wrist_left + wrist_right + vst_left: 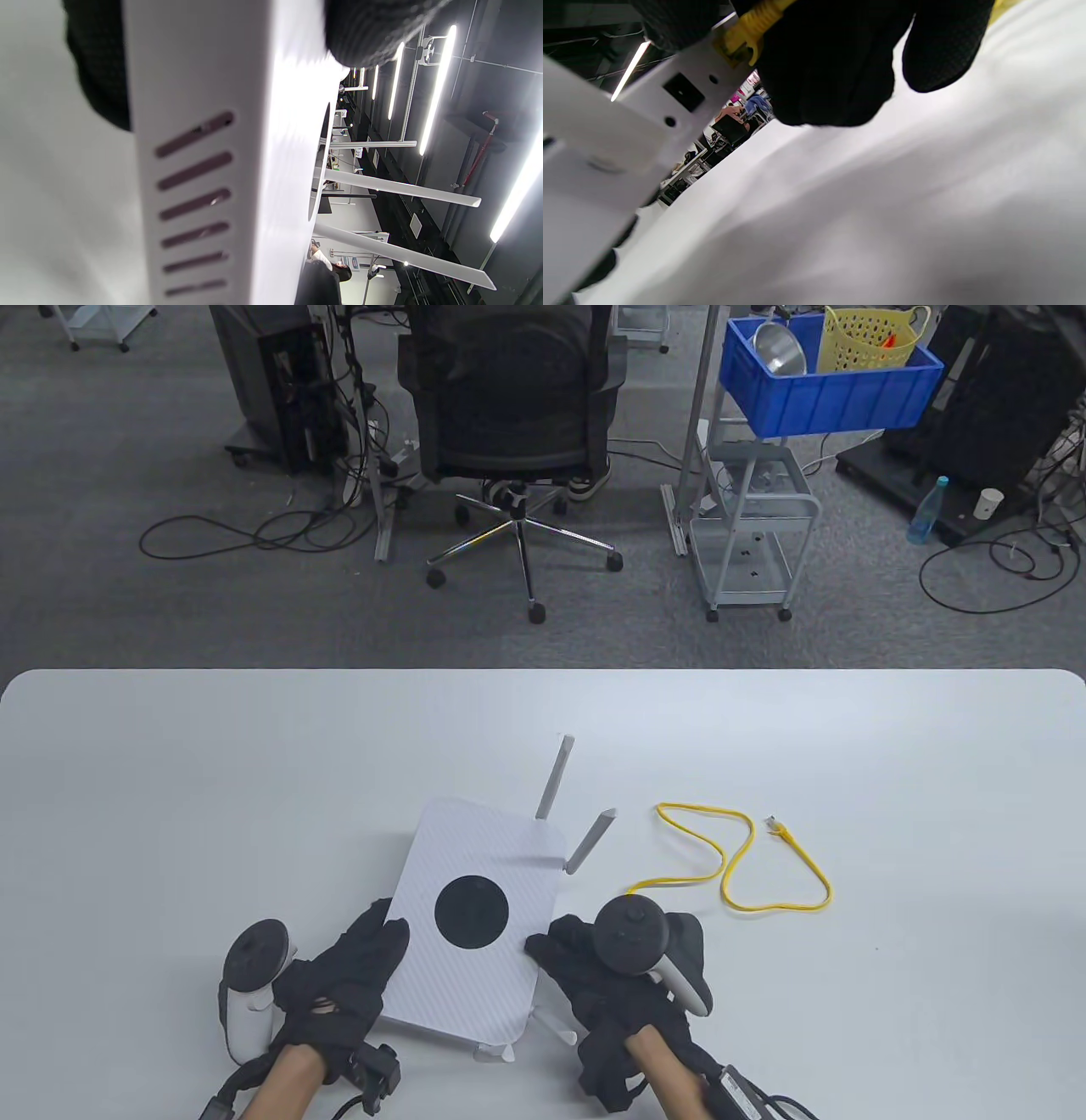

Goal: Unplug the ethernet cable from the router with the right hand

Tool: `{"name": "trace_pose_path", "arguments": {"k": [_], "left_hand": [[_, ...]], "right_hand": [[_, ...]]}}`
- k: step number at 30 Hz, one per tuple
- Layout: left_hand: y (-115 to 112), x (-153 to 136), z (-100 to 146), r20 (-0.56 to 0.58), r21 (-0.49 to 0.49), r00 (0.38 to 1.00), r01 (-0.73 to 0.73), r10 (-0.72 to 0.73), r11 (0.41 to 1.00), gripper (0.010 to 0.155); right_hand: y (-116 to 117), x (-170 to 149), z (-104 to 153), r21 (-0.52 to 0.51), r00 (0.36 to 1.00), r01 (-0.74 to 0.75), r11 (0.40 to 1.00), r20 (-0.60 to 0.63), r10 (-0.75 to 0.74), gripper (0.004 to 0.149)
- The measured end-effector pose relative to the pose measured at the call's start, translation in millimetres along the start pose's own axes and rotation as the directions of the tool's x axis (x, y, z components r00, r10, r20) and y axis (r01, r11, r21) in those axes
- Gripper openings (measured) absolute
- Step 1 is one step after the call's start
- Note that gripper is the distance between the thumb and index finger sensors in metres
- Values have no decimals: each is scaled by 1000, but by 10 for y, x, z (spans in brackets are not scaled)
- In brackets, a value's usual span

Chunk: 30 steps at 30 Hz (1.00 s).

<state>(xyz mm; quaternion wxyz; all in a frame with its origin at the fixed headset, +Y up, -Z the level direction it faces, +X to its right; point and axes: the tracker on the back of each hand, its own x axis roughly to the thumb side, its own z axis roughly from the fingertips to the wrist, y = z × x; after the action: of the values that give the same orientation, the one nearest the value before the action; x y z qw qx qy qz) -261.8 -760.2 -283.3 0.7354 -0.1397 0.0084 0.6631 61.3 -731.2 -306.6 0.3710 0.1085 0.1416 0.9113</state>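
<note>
A white router (475,916) with a black disc on top and several white antennas lies on the table, tilted. My left hand (348,976) grips its left edge; in the left wrist view the vented side (195,190) fills the frame with my fingers above and behind it. My right hand (585,963) is at the router's right side. In the right wrist view its fingers (831,63) pinch the yellow plug (746,29) seated in the router's port panel (683,89). The yellow ethernet cable (730,865) loops away on the table to the right, its free plug (774,824) lying loose.
The white table (170,780) reaches to a far edge, with an office chair (509,432), a cart with a blue bin (827,381) and floor cables beyond it.
</note>
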Motion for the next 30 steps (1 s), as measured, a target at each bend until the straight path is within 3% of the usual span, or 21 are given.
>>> {"name": "trace_pose_path", "arguments": {"k": [8, 14, 17, 22, 30], "left_hand": [[118, -20, -69, 28, -61, 998, -51, 53, 997, 70], [187, -24, -78, 29, -72, 998, -61, 63, 996, 69], [314, -38, -89, 28, -41, 994, -106, 107, 994, 68], [561, -88, -42, 4, 146, 997, -79, 79, 986, 68], [829, -229, 19, -108, 312, 983, -105, 146, 944, 69]], "right_hand": [[-32, -144, -89, 170, 954, 249, 953, 127, -272, 43], [3, -172, -152, 281, 913, 298, 912, 196, -359, 40], [0, -103, -96, 390, 881, 303, 870, 233, -411, 43], [28, 7, -40, 317, 911, 278, 907, 213, -354, 51], [-112, -176, -39, 120, 953, 238, 964, 163, -256, 52]]}}
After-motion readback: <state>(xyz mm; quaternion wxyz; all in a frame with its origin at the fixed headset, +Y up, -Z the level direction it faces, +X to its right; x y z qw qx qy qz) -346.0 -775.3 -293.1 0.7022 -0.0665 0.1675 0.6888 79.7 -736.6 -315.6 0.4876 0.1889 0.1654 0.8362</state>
